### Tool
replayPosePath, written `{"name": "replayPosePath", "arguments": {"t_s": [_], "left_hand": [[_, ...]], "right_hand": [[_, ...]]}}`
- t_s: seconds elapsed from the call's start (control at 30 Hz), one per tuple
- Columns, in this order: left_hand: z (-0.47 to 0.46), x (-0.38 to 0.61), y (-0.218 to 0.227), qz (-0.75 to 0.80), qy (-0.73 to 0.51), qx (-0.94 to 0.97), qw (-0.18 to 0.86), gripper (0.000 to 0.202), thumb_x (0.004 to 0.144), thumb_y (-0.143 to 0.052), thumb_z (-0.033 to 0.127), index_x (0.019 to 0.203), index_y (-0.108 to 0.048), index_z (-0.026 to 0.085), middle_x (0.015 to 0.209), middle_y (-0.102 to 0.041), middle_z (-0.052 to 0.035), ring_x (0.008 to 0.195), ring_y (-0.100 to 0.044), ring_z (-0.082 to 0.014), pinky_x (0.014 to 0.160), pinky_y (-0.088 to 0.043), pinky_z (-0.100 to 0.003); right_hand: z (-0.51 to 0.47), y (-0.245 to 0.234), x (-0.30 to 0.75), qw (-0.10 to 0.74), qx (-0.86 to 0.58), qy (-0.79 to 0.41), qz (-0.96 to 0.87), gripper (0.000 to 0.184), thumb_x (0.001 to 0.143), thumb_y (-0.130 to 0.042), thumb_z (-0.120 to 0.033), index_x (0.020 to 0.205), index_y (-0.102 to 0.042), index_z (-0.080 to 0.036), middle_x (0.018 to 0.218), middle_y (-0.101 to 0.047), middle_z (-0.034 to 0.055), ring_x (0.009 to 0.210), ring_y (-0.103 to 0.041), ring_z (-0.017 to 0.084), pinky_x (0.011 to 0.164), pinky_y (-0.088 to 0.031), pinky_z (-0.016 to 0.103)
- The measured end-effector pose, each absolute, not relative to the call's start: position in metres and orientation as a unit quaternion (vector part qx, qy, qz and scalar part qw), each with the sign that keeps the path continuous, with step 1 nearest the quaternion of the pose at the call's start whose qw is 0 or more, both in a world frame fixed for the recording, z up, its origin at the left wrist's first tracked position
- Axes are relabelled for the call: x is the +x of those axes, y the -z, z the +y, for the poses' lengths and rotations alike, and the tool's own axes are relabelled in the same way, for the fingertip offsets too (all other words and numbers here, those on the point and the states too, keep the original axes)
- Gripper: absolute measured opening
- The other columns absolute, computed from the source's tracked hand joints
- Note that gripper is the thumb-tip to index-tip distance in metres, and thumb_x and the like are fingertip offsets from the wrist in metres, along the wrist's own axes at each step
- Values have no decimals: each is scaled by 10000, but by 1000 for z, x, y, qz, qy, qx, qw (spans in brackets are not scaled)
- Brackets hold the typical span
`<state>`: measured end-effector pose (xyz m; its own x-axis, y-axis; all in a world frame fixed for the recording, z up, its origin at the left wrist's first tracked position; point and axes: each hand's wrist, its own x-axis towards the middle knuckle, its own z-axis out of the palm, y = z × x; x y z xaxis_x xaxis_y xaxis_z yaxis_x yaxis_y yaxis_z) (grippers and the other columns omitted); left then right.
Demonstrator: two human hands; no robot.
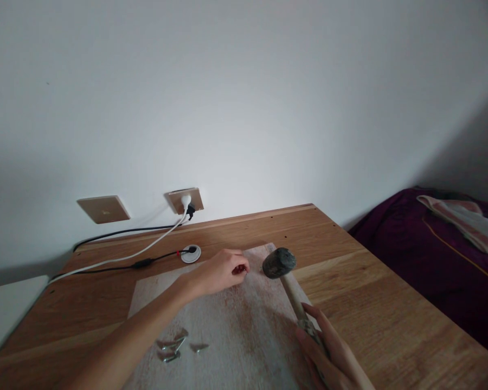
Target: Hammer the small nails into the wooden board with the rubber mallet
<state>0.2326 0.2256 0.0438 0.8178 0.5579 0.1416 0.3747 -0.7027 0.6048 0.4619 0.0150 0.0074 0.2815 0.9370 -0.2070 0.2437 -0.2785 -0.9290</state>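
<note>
My right hand (329, 355) grips the wooden handle of a hammer (280, 264), whose dark head hovers over the far end of a pale wooden board (236, 325). My left hand (223, 271) rests on the board just left of the hammer head, its fingertips pinched together on something small that I cannot make out. Several loose nails (174, 346) lie on the near left part of the board.
The board lies on a wooden desk (370, 292) against a white wall. Two wall plates (103, 208) sit behind it, one with a white plug and cables (146, 246) running left. A round white cable grommet (191, 253) is nearby. A purple-covered bed (439, 254) stands at right.
</note>
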Motion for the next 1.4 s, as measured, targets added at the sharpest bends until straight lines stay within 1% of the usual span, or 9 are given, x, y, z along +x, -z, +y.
{"name": "replayPosePath", "arguments": {"t_s": [0.27, 0.37, 0.5, 0.67, 0.83, 1.0, 1.13, 1.3, 1.4], "left_hand": [[223, 232, -47, 266, -142, 916, 266, 180, 905, -601, 50, 894, -733, 171, 865, -679, -22, 763, -624, -152, 695, -416, -241], [225, 231, -45, 262, -140, 918, 261, 173, 904, -613, 45, 891, -732, 170, 861, -671, -20, 761, -622, -149, 692, -414, -236], [227, 232, -45, 245, -136, 927, 248, 181, 932, -600, 56, 878, -728, 172, 856, -657, -20, 770, -628, -153, 709, -426, -240], [225, 234, -44, 235, -130, 936, 229, 188, 972, -596, 79, 902, -743, 172, 877, -657, -31, 793, -646, -167, 739, -444, -255], [225, 232, -35, 241, -143, 931, 232, 191, 1000, -605, 117, 1004, -782, 190, 971, -675, -55, 852, -676, -181, 775, -469, -265], [224, 231, -26, 263, -184, 902, 288, 156, 954, -655, 80, 1009, -752, 189, 974, -726, -43, 863, -682, -175, 790, -481, -265], [222, 234, -21, 323, -219, 848, 358, 111, 877, -757, 109, 947, -705, 178, 839, -716, 7, 713, -632, -140, 698, -466, -241], [222, 235, -23, 325, -223, 844, 364, 69, 882, -739, 111, 850, -709, 164, 733, -663, 30, 654, -576, -122, 667, -432, -229], [223, 234, -22, 311, -233, 850, 356, 72, 879, -733, 94, 873, -740, 166, 793, -670, 12, 688, -598, -126, 688, -443, -226]], "right_hand": [[16, -11, 452, 423, -693, -427, -398, 724, 902, -547, -787, 1384, -582, -248, 654, -532, -61, 594, -541, 160, 571, -479, 255], [16, -15, 449, 411, -687, -450, -396, 727, 933, -531, -756, 1452, -505, -246, 602, -484, -90, 484, -426, 131, 445, -361, 238], [16, -17, 450, 423, -682, -443, -398, 707, 909, -572, -750, 1413, -546, -255, 605, -516, -81, 498, -448, 129, 469, -367, 241], [15, -15, 451, 388, -696, -464, -387, 758, 928, -521, -770, 1478, -471, -251, 666, -505, -84, 430, -360, 95, 374, -264, 213], [16, -12, 449, 414, -700, -441, -381, 732, 913, -518, -791, 1429, -531, -271, 686, -505, -63, 547, -487, 140, 444, -372, 220], [16, -6, 450, 393, -697, -457, -387, 772, 927, -492, -790, 1475, -478, -247, 609, -447, -96, 463, -389, 123, 418, -315, 228], [17, -5, 451, 423, -715, -414, -373, 736, 880, -569, -792, 1394, -580, -265, 687, -562, -49, 630, -567, 171, 539, -454, 241], [18, -9, 448, 371, -719, -439, -391, 801, 928, -443, -814, 1501, -455, -254, 601, -465, -99, 440, -405, 119, 418, -301, 231], [19, -10, 448, 366, -726, -418, -404, 794, 932, -442, -803, 1486, -468, -235, 586, -477, -108, 418, -401, 112, 478, -387, 255]]}}
